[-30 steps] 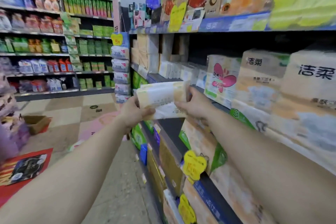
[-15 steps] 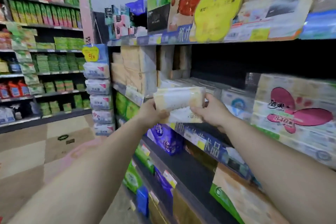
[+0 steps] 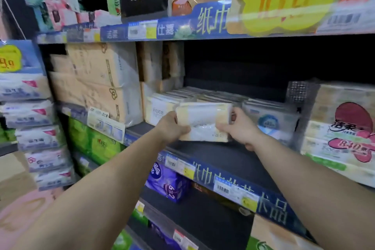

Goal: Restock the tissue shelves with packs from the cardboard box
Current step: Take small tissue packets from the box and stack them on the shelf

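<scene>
- My left hand (image 3: 172, 127) gripped the near-left end of the soft cream-and-white plastic-wrapped tissue pack (image 3: 204, 122), fingers curled beneath it; my right hand (image 3: 242, 128) pinched the end at 3 o'clock.
- A second earlier I held that pack out over the aisle; now it hovered low over the dark metal middle shelf (image 3: 219, 156), just in front of the matching row of pale stocked packs (image 3: 162, 107) at 11 o'clock.
- I judged only the setting-down remained.
</scene>
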Action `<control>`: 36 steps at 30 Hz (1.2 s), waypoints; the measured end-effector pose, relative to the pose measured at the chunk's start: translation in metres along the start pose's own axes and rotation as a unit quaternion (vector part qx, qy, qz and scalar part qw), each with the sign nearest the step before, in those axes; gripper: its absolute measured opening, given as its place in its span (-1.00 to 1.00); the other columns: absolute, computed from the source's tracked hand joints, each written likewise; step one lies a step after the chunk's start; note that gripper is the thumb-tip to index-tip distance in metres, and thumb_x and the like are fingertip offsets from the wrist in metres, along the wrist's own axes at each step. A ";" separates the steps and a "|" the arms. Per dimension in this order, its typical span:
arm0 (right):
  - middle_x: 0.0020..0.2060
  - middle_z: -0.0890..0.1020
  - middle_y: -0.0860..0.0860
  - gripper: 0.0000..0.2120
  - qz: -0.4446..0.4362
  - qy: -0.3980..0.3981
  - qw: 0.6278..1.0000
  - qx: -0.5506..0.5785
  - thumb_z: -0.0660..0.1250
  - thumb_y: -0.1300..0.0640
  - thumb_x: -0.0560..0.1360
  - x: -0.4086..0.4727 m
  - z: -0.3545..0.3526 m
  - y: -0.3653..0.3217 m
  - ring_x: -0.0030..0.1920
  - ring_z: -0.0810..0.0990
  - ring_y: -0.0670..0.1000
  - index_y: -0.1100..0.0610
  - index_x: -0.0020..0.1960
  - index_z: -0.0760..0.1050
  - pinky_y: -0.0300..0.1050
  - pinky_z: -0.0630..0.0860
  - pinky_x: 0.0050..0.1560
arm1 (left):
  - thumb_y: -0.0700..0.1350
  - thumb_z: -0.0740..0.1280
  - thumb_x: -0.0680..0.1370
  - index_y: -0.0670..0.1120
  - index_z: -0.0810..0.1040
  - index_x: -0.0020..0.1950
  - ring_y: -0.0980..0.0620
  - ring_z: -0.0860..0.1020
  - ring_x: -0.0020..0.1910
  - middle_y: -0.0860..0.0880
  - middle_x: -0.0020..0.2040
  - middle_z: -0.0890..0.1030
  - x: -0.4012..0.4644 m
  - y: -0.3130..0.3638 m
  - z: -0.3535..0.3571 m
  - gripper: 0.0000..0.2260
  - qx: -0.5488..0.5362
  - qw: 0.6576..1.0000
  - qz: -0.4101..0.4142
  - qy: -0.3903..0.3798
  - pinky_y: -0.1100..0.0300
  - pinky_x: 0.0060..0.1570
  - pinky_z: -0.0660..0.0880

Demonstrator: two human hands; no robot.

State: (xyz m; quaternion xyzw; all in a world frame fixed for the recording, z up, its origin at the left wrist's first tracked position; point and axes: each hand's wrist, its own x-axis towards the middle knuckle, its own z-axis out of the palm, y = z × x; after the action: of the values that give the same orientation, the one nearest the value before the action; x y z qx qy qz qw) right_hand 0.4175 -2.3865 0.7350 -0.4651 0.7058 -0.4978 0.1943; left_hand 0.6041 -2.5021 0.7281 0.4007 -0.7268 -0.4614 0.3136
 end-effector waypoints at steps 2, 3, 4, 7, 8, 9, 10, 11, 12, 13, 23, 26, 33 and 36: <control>0.09 0.56 -0.01 -0.36 0.020 -0.011 1.000 -0.010 0.48 0.20 0.42 0.009 0.003 0.008 -0.03 0.58 -0.04 0.07 0.38 0.24 -0.16 0.56 -0.15 | -0.15 0.48 0.40 -0.13 0.42 0.21 -0.15 0.60 0.04 -0.14 0.09 0.60 0.012 -0.001 0.004 -0.56 0.005 0.999 -0.006 -0.031 -0.15 0.07 0.57; 0.10 0.56 -0.01 -0.29 0.030 -0.018 0.999 -0.009 0.50 0.22 0.40 0.014 0.002 0.013 0.01 0.58 -0.02 0.06 0.42 0.20 -0.14 0.56 -0.10 | -0.15 0.46 0.39 -0.14 0.40 0.21 -0.18 0.60 0.04 -0.17 0.09 0.59 0.016 -0.001 0.006 -0.56 0.003 0.999 -0.008 -0.044 -0.15 0.04 0.56; 0.11 0.57 -0.01 -0.23 0.039 -0.030 0.999 -0.006 0.51 0.23 0.38 0.016 0.001 0.015 0.04 0.58 0.00 0.04 0.45 0.16 -0.10 0.57 -0.04 | -0.14 0.44 0.37 -0.13 0.39 0.21 -0.19 0.59 0.04 -0.18 0.08 0.59 0.017 0.001 0.007 -0.54 -0.006 0.998 -0.011 -0.055 -0.16 0.02 0.55; 0.18 0.56 0.02 -0.17 0.063 -0.036 0.997 0.015 0.51 0.21 0.35 0.027 -0.006 0.019 0.08 0.61 0.12 -0.15 0.44 0.13 0.20 0.60 0.04 | -0.18 0.39 0.37 -0.11 0.40 0.17 -0.23 0.60 -0.02 -0.20 0.03 0.59 0.031 -0.001 0.010 -0.61 -0.046 0.995 -0.017 -0.088 -0.04 -0.15 0.52; 0.18 0.56 0.04 -0.20 0.064 -0.033 0.997 0.026 0.49 0.22 0.36 0.028 -0.007 0.019 0.07 0.62 0.14 -0.18 0.42 0.15 0.24 0.61 -0.01 | -0.16 0.40 0.31 -0.12 0.40 0.16 -0.29 0.59 0.02 -0.26 0.07 0.58 0.037 -0.004 0.009 -0.56 -0.057 0.993 -0.018 -0.103 -0.10 -0.14 0.53; 0.17 0.56 0.05 -0.22 0.051 -0.029 0.998 0.032 0.48 0.26 0.38 0.029 -0.008 0.019 0.06 0.63 0.14 -0.19 0.40 0.17 0.23 0.61 -0.04 | -0.13 0.41 0.23 -0.14 0.40 0.18 -0.34 0.57 0.07 -0.31 0.13 0.55 0.044 -0.007 0.008 -0.47 -0.069 0.991 -0.017 -0.116 -0.19 -0.08 0.53; 0.17 0.56 0.04 -0.23 0.033 -0.019 0.999 0.030 0.46 0.29 0.40 0.029 -0.007 0.018 0.06 0.63 0.13 -0.18 0.41 0.18 0.21 0.62 -0.04 | -0.11 0.41 0.18 -0.15 0.37 0.21 -0.38 0.55 0.11 -0.34 0.18 0.52 0.052 -0.010 0.006 -0.39 -0.073 0.989 -0.011 -0.125 -0.23 -0.05 0.52; 0.17 0.55 0.04 -0.26 0.011 -0.002 1.000 0.018 0.45 0.31 0.42 0.027 -0.005 0.015 0.06 0.63 0.12 -0.17 0.42 0.20 0.19 0.62 -0.01 | -0.12 0.42 0.18 -0.15 0.34 0.24 -0.39 0.54 0.11 -0.35 0.19 0.50 0.059 -0.013 0.005 -0.35 -0.067 0.989 0.002 -0.131 -0.17 -0.09 0.51; 0.18 0.54 0.06 -0.30 -0.006 0.019 1.000 -0.010 0.46 0.29 0.42 0.026 -0.003 0.013 0.07 0.62 0.12 -0.13 0.39 0.24 0.16 0.61 0.03 | -0.14 0.42 0.22 -0.13 0.31 0.27 -0.37 0.55 0.07 -0.33 0.16 0.51 0.062 -0.014 0.003 -0.35 -0.057 0.989 0.011 -0.137 -0.06 -0.16 0.50; 0.19 0.53 0.08 -0.36 -0.015 0.034 0.999 -0.038 0.47 0.28 0.41 0.025 0.001 0.011 0.05 0.63 0.11 -0.09 0.35 0.28 0.11 0.61 0.05 | -0.18 0.42 0.30 -0.11 0.25 0.34 -0.27 0.58 -0.01 -0.27 0.11 0.54 0.066 -0.016 0.000 -0.35 -0.043 0.989 0.021 -0.142 0.09 -0.24 0.50; 0.06 0.56 0.15 -0.45 0.077 0.080 0.994 0.023 0.41 0.42 0.43 0.004 0.030 0.000 -0.15 0.63 0.06 -0.14 0.15 0.33 -0.15 0.60 -0.36 | -0.11 0.49 0.44 -0.11 0.32 0.26 0.04 0.54 0.03 -0.01 0.10 0.56 0.099 -0.036 -0.009 -0.50 0.087 0.949 0.134 -0.272 0.18 -0.03 0.49; 0.06 0.55 0.16 -0.48 0.104 0.148 0.983 0.042 0.45 0.38 0.40 -0.005 0.034 0.000 -0.12 0.61 0.03 -0.02 0.19 0.34 -0.15 0.61 -0.30 | -0.13 0.49 0.44 -0.10 0.38 0.23 0.11 0.54 -0.04 0.05 0.03 0.56 0.096 -0.027 -0.010 -0.56 0.005 0.945 0.162 -0.282 0.28 -0.13 0.47; 0.24 0.49 -0.14 -0.18 0.139 0.133 0.963 -0.190 0.60 0.01 0.25 -0.009 0.032 -0.042 0.22 0.48 -0.08 -0.03 0.41 0.29 -0.17 0.39 0.16 | -0.15 0.55 0.34 0.03 0.54 0.24 0.12 0.62 0.00 0.07 0.09 0.62 0.111 0.057 -0.035 -0.51 0.091 0.885 0.277 -0.364 0.16 0.00 0.59; 0.11 0.63 -0.08 -0.30 0.108 0.105 0.987 -0.049 0.61 0.08 0.25 0.006 0.046 -0.064 0.13 0.61 -0.07 0.00 0.30 0.39 -0.05 0.54 0.16 | 0.01 0.56 0.33 0.21 0.47 0.26 0.22 0.54 0.01 0.21 0.10 0.56 0.114 0.080 -0.042 -0.45 0.228 0.839 0.297 -0.395 0.33 -0.09 0.46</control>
State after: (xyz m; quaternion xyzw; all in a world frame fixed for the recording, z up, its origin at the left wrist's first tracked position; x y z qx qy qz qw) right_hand 0.4783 -2.4208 0.7732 -0.3404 0.7917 -0.4850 0.1483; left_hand 0.5604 -2.5990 0.8270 0.0093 -0.9579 -0.2862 0.0215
